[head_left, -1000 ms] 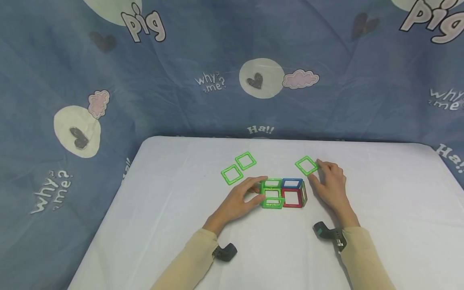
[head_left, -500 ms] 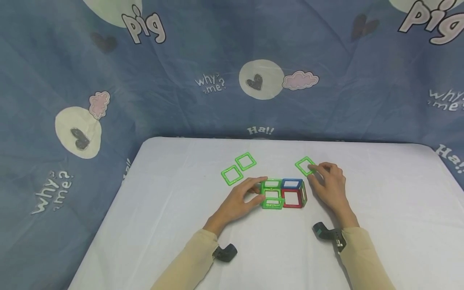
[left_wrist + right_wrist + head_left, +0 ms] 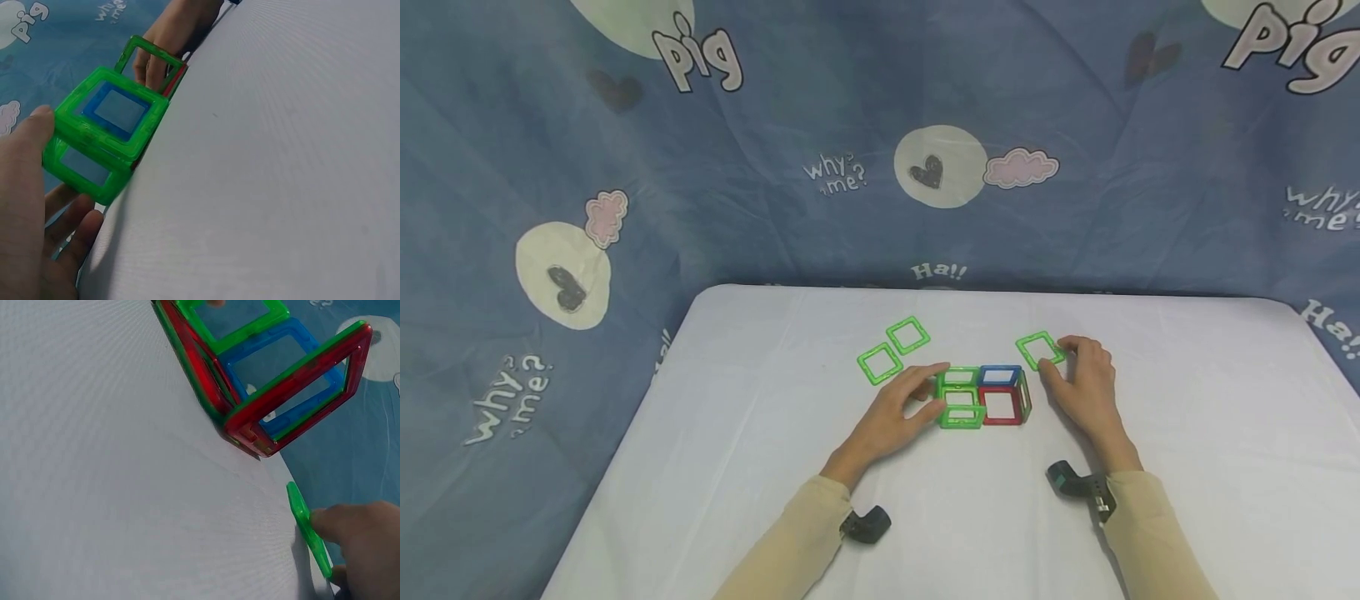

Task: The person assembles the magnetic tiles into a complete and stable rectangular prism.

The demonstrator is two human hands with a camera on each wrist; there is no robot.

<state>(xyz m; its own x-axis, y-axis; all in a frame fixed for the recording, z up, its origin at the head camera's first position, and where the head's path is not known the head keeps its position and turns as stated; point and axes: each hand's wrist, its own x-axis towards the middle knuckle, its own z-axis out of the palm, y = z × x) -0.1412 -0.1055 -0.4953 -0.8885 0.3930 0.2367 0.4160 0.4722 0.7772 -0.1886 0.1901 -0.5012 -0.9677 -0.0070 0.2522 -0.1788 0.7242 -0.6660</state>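
A box-like structure of magnetic tiles, with green ones on its left, a blue tile [image 3: 1000, 367] at the back and a red tile [image 3: 1000, 422] at the right front, stands mid-table. My left hand [image 3: 887, 421] grips its left end, the thumb on the near green tile and the fingers behind. In the left wrist view that end shows as a green tile [image 3: 81, 134] standing up at the thumb. To the right of the structure, my right hand [image 3: 1086, 387] pinches the edge of a loose green square tile [image 3: 1026, 356], which appears tilted edge-on in the right wrist view.
Two more green square tiles lie behind my left hand, a nearer one [image 3: 887, 372] and a farther one [image 3: 914, 344]. The white tabletop [image 3: 970, 517] ends at a blue printed cloth [image 3: 820, 233] hanging behind it. Each wrist wears a black camera.
My right fingers have reached over the green tile, taken its edge and drawn it slightly right and nearer. The structure has shifted slightly left with my left hand still on it.
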